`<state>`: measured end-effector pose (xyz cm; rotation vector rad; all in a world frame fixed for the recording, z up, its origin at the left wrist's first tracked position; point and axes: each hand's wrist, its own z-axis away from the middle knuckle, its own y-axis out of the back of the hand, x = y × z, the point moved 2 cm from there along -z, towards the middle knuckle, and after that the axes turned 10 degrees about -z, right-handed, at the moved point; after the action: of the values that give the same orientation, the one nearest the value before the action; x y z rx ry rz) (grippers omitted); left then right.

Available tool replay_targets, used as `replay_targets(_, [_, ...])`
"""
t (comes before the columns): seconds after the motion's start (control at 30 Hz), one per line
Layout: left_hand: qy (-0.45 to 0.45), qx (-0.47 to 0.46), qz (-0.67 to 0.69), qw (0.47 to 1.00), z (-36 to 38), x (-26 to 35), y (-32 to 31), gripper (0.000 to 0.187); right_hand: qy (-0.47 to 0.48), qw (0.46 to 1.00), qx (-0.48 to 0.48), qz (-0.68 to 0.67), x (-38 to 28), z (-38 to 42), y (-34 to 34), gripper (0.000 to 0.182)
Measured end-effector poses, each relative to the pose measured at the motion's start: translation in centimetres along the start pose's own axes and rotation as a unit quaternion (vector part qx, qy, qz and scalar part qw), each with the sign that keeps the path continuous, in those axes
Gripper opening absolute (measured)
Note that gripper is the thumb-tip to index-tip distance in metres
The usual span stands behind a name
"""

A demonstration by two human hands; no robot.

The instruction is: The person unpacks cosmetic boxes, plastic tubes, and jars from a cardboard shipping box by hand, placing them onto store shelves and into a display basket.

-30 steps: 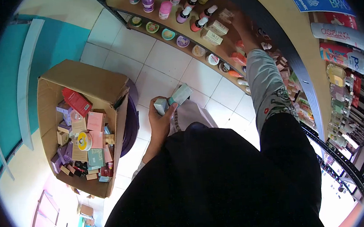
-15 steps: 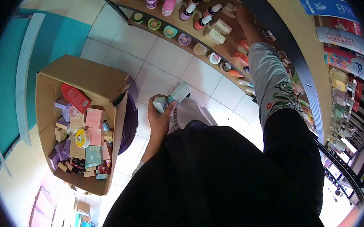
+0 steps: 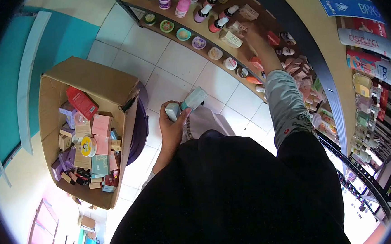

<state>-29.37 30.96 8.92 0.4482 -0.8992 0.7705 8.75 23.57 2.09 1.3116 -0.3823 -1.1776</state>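
My left hand is closed around two small pale green boxes. One box lies against the fingers, and the other box sticks out past the thumb. Over the shelf, my right hand has its fingers on a small cream box, partly hidden by them. Just in front of that stands a cream box with "SK12" lettering. A similar box stands farther back, apart from the hand.
The shelf carries pump bottles, roll-on bottles and a row of round tubs along its edge. A cardboard carton full of boxed cosmetics stands at left on a purple container. Perfume bottles line the upper shelf.
My right hand has drawn back from the rear of the shelf to the cream boxes nearer the edge. The rear box now shows uncovered. My left hand still holds its boxes.
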Motion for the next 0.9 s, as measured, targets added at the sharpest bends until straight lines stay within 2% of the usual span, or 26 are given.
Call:
replay_targets(0.1, [0.005,-0.005,-0.006,1.0,0.2,-0.4,0.1,0.032,-0.023,0.995,0.036,0.086,-0.9,-0.6,1.2,0.038])
replay_targets(0.2, [-0.008,-0.003,-0.031,0.999,0.2,-1.0,0.1,0.032,0.131,0.986,0.081,0.062,3.0,-3.8,0.0,0.036])
replay_targets(0.3, [-0.017,0.002,-0.037,0.999,0.3,-1.0,0.0,0.032,0.092,0.993,0.043,0.058,3.6,-5.2,0.1,0.036])
replay_targets(0.4, [-0.009,-0.005,-0.021,1.0,0.4,-1.0,-0.2,0.032,0.076,0.994,0.068,0.047,3.5,-5.1,0.1,0.039])
replay_targets(0.5, [0.005,-0.012,-0.011,1.0,0.4,-0.5,-0.3,0.031,0.166,0.979,0.118,0.015,0.5,-2.2,2.7,0.042])
replay_targets(0.6, [0.002,-0.012,-0.026,1.0,0.4,-0.5,-0.1,0.031,0.053,0.994,0.091,-0.038,-0.3,-1.5,3.6,0.043])
replay_targets(0.7, [-0.008,-0.008,-0.024,1.0,0.3,-0.4,-0.1,0.03,0.144,0.985,0.093,0.027,3.2,-3.6,1.0,0.041])
replay_targets(0.8, [-0.003,-0.008,-0.024,1.0,0.3,-0.1,0.0,0.031,0.107,0.987,0.115,0.02,3.9,-3.9,0.2,0.04])
replay_targets(0.9, [-0.004,-0.008,-0.031,0.999,0.4,-0.1,0.3,0.031,0.026,0.994,0.092,-0.052,0.3,-0.2,1.8,0.04])
